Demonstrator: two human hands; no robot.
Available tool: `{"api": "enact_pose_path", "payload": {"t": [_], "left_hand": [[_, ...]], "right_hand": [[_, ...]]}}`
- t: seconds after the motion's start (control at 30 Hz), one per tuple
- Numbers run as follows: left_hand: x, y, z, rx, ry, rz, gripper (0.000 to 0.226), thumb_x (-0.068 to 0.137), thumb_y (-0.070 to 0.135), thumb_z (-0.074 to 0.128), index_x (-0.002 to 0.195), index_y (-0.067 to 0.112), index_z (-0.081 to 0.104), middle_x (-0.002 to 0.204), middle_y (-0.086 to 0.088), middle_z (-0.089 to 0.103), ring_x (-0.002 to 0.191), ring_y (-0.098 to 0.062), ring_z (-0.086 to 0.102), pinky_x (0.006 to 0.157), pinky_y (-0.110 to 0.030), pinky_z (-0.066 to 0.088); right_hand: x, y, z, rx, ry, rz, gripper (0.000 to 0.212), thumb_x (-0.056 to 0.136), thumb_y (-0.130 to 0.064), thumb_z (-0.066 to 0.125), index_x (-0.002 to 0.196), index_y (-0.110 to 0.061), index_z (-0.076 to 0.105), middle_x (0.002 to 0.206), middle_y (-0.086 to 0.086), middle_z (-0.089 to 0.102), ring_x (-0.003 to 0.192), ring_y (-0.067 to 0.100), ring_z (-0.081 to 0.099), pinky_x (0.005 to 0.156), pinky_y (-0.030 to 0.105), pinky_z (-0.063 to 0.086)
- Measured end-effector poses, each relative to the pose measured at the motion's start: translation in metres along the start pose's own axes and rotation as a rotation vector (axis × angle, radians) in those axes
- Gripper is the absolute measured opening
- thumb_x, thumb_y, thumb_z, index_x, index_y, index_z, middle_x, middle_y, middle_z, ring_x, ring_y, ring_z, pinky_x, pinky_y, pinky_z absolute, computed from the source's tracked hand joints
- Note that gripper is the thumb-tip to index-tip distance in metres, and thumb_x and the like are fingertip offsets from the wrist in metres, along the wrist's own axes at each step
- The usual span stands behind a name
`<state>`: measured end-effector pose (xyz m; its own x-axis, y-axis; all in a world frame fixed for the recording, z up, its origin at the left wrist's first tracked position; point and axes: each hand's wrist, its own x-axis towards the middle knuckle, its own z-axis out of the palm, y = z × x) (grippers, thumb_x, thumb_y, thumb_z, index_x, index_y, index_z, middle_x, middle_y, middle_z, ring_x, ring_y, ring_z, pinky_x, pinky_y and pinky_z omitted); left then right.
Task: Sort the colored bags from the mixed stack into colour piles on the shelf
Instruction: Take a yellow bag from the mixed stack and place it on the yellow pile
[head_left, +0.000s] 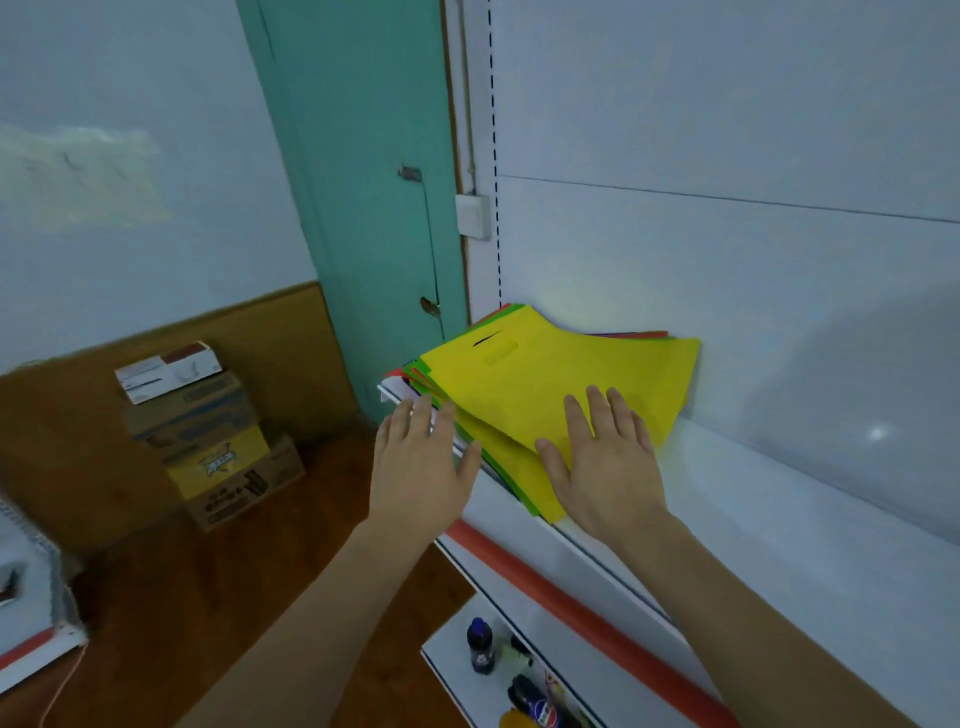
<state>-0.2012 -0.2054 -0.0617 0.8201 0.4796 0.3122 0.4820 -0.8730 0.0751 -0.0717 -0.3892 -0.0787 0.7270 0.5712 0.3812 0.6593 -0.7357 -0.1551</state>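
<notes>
My right hand (605, 457) spread flat on top yellow bag (561, 384); left hand (421, 462) open, fingertips at left edge of mixed stack (415, 375). Stack on shelf (779, 519) directly ahead, long axis left-right. I judge right hand nearer for lifting.

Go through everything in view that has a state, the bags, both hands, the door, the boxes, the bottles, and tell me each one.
Stack of bags: still mixed, yellow bag on top, on the shelf.
Left hand: open, fingers at the stack's left edge.
Right hand: open, flat on the top yellow bag.
Door: closed.
Boxes: stacked on the floor.
Bottles: upright on the lower shelf.
</notes>
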Motion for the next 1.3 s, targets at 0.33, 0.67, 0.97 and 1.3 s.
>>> {"api": "enact_pose_path", "payload": {"t": [0.33,0.67,0.97,1.3], "left_hand": [[0.110,-0.028,0.048,-0.023,-0.019,0.262,0.067,0.106,0.058,0.032,0.162,0.021,0.033,0.170,-0.007,0.029,0.159,-0.031,0.015,0.128,-0.051,0.017],[0.151,-0.042,0.069,0.062,-0.073,0.497,0.080,0.101,0.063,0.024,0.160,0.010,0.034,0.165,-0.023,0.032,0.155,-0.041,0.019,0.126,-0.058,0.011],[0.144,-0.033,0.067,-0.119,-0.066,0.675,0.056,0.112,0.034,0.033,0.162,0.013,0.023,0.158,-0.012,0.044,0.152,-0.038,0.027,0.125,-0.057,0.016],[0.143,-0.027,0.060,-0.210,-0.011,0.793,0.058,0.098,0.009,0.046,0.154,0.022,0.036,0.158,-0.005,0.039,0.149,-0.034,0.030,0.122,-0.055,0.022]], "right_hand": [[0.059,-0.009,0.039,-0.174,-0.172,0.125,0.057,0.107,-0.055,0.027,0.151,-0.027,0.049,0.157,0.002,0.047,0.151,0.029,0.034,0.123,0.049,0.026],[0.049,-0.040,0.047,-0.185,-0.004,0.484,0.032,0.103,-0.037,0.052,0.128,-0.027,0.070,0.141,0.006,0.062,0.137,0.033,0.050,0.114,0.049,0.039],[0.020,-0.021,0.026,-0.265,-0.036,0.912,0.049,0.101,-0.058,0.048,0.129,-0.023,0.066,0.141,0.012,0.055,0.135,0.037,0.045,0.106,0.049,0.047],[0.020,-0.004,0.008,0.117,0.168,1.088,0.077,0.093,-0.039,0.073,0.155,-0.014,0.038,0.137,0.019,0.054,0.121,0.043,0.057,0.097,0.051,0.050]]}}
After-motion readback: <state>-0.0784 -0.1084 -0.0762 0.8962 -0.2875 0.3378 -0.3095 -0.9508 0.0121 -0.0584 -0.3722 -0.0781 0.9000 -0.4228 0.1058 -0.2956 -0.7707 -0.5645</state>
